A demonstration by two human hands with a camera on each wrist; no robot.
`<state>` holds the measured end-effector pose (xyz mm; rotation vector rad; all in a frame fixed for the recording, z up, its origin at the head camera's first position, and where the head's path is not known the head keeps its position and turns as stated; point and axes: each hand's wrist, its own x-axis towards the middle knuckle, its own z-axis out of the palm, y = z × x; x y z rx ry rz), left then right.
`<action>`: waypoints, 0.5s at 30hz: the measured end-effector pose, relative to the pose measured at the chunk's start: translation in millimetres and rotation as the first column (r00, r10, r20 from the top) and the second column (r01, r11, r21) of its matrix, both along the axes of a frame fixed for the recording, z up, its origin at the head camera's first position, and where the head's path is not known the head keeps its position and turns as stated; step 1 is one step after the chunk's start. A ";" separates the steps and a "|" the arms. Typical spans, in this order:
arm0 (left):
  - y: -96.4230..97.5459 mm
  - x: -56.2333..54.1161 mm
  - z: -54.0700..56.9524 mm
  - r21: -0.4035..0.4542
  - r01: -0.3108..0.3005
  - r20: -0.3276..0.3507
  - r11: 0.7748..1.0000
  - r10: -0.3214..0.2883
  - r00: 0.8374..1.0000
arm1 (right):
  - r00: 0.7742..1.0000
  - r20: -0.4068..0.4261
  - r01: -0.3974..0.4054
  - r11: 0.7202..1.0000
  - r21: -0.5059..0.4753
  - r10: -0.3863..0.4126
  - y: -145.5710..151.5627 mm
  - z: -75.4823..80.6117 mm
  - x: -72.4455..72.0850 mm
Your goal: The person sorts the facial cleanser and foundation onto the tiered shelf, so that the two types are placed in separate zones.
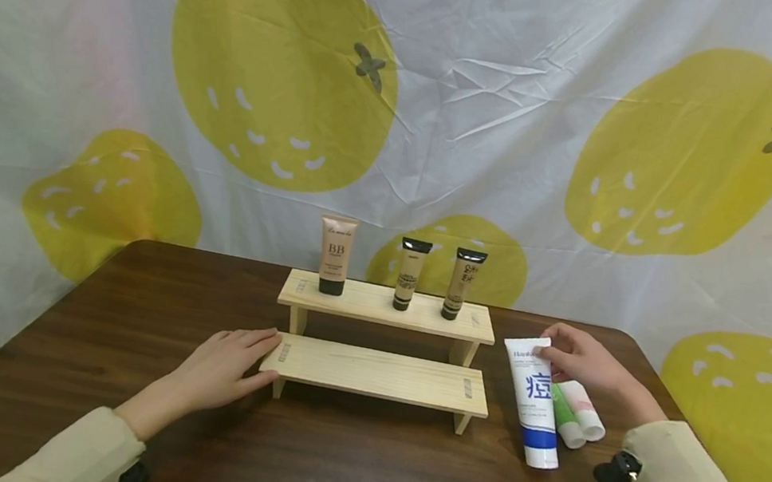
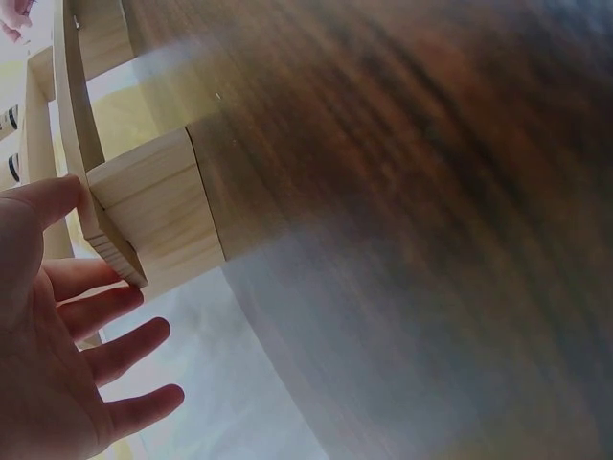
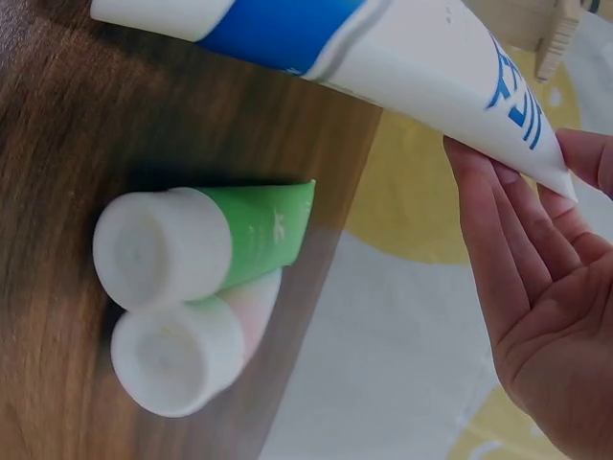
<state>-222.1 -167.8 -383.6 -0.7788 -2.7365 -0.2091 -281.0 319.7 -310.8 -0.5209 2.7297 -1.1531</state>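
Observation:
My right hand (image 1: pixel 577 357) pinches the flat crimped end of a white squeeze tube (image 1: pixel 529 399) with blue lettering and a blue band. The tube tilts, its white cap end lowest; in the right wrist view my thumb and fingers (image 3: pixel 512 220) hold it from both sides. My left hand (image 1: pixel 222 366) touches the left end of the lower step of a wooden two-step display stand (image 1: pixel 384 375). Its fingers (image 2: pixel 129 350) are spread in the left wrist view, thumb and fingertips at the board's edge.
On the upper step stand a pink BB cream tube (image 1: pixel 335 255) and two beige tubes with black ends, one (image 1: pixel 408 276) left of the other (image 1: pixel 462 284). A green tube (image 3: pixel 259 235) and a pink-and-white tube (image 3: pixel 182 355) lie on the dark table (image 1: pixel 365 472). A patterned curtain (image 1: pixel 480 124) hangs behind.

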 end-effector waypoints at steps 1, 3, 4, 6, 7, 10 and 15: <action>0.0 0.0 -0.1 0.000 0.000 -0.001 1.000 0.000 1.000 | 1.000 -0.002 -0.009 1.000 0.005 0.009 0.3 1.3 0.8; -0.1 0.0 -0.2 0.000 0.000 0.000 1.000 0.000 1.000 | 1.000 0.000 -0.023 1.000 0.009 0.023 0.4 3.6 2.0; -0.1 0.0 -0.2 0.000 0.000 0.000 1.000 0.000 1.000 | 0.999 -0.003 -0.032 0.999 0.012 0.032 0.8 4.4 2.4; 0.0 0.1 0.0 0.000 -0.001 0.002 1.000 0.001 1.000 | 0.999 -0.007 -0.051 0.999 0.008 0.051 1.6 5.9 3.4; -0.1 0.2 0.1 0.000 -0.001 0.003 1.000 0.001 1.000 | 0.998 -0.012 -0.057 0.998 0.013 0.057 1.9 7.1 4.4; -0.1 0.5 0.3 -0.001 -0.002 0.007 1.000 0.002 1.000 | 0.996 -0.039 -0.078 0.997 0.008 0.078 1.8 11.0 8.4; -0.1 -0.1 0.1 0.000 0.000 0.004 1.000 0.000 1.000 | 0.993 -0.067 -0.097 0.995 -0.006 0.096 0.3 18.0 15.9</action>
